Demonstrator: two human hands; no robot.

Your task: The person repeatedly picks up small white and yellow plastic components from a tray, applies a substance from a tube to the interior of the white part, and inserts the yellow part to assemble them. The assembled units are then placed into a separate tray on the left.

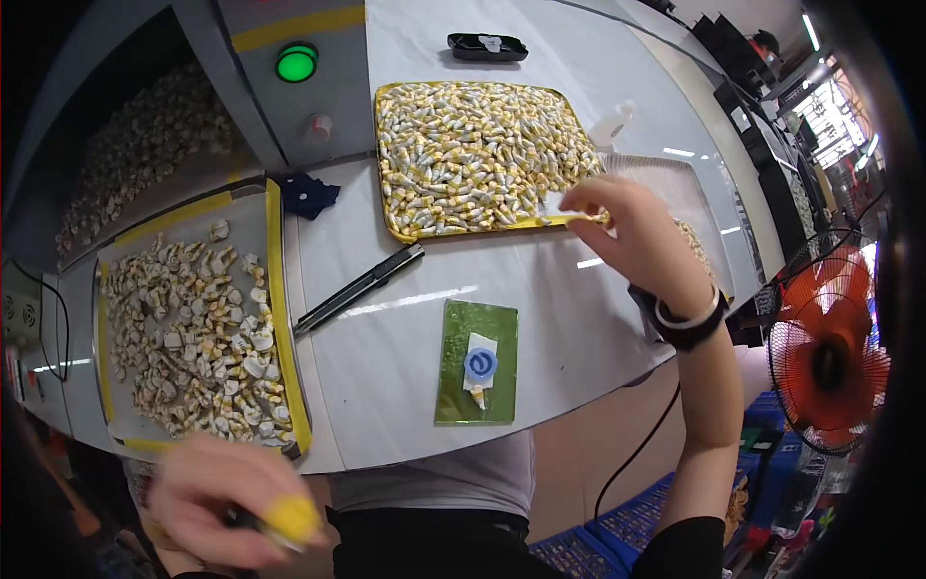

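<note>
The blurred left hand (227, 504) partly hides a dark object (241, 518), unidentifiable; whether the right hand (639, 227) touches the small pieces (482, 154) is unclear.

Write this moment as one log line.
left hand: holding yellow-tipped object | right hand: at corner of fuller tray | blue disc: on green slab

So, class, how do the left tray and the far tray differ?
The left tray holds scattered pieces with bare patches between; the far tray is packed closely. The left hand is near the left tray's front edge; the right hand is at the far tray's near right corner. Both are yellow-edged and hold small white-and-yellow pieces.
</note>
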